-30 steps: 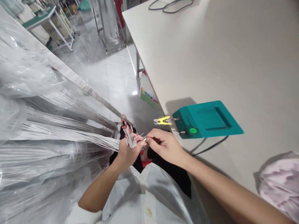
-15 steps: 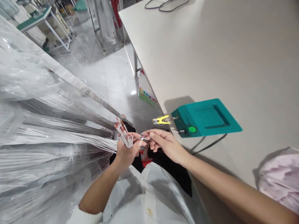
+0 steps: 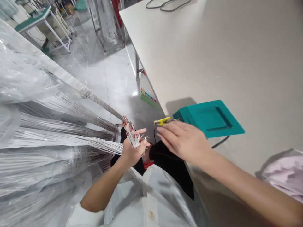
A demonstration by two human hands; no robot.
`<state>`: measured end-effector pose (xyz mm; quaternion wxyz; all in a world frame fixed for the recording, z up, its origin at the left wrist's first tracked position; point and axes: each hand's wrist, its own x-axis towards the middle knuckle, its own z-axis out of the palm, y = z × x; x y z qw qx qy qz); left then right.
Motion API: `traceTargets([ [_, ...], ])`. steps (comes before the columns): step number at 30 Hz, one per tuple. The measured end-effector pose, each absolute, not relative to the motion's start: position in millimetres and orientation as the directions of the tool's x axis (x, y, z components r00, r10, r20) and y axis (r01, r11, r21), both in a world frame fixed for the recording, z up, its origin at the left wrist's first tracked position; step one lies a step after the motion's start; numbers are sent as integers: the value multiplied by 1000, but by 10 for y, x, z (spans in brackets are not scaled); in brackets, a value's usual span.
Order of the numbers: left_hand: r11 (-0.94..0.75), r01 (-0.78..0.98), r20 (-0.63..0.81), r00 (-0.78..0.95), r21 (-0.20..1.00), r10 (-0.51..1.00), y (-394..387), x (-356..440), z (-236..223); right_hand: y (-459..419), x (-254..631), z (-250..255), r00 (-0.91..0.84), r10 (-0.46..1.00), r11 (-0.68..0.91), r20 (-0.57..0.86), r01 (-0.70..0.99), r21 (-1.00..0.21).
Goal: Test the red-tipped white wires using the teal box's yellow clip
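Observation:
A bundle of white cables (image 3: 133, 136) with reddish cut ends is wrapped in my left hand (image 3: 133, 154). Thin stripped wire ends (image 3: 145, 137) stick out beside my left thumb. My right hand (image 3: 186, 138) is palm down at the table edge, fingers stretched out and seemingly empty. It covers the front of a teal tester box (image 3: 213, 118), hiding the box's green button. Just beyond those fingers is a yellow clip (image 3: 161, 121) attached to the box; whether they touch it I cannot tell.
Long white cable bundles (image 3: 59, 137) under clear plastic hang over a rail (image 3: 94, 97) on my left. The white table (image 3: 201, 63) carries a black cord (image 3: 169, 6) at its far end and pink cloth (image 3: 286, 176) at right. A printed carton (image 3: 148, 94) stands below the table.
My right hand has left the wire ends by my left hand and moved right, over the front of the teal box. My left hand has shifted slightly right with the bundle.

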<state>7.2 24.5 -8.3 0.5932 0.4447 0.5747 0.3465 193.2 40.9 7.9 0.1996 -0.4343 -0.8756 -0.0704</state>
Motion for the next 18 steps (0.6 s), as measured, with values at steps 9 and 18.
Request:
traceTargets([
  [9, 346, 50, -348, 223, 937, 911, 529, 189, -179, 688, 2151, 210, -542, 831, 516, 127, 836, 189],
  [18, 322, -20, -315, 169, 946, 934, 615, 246, -220, 849, 2103, 208, -580, 809, 565, 90, 812, 148],
])
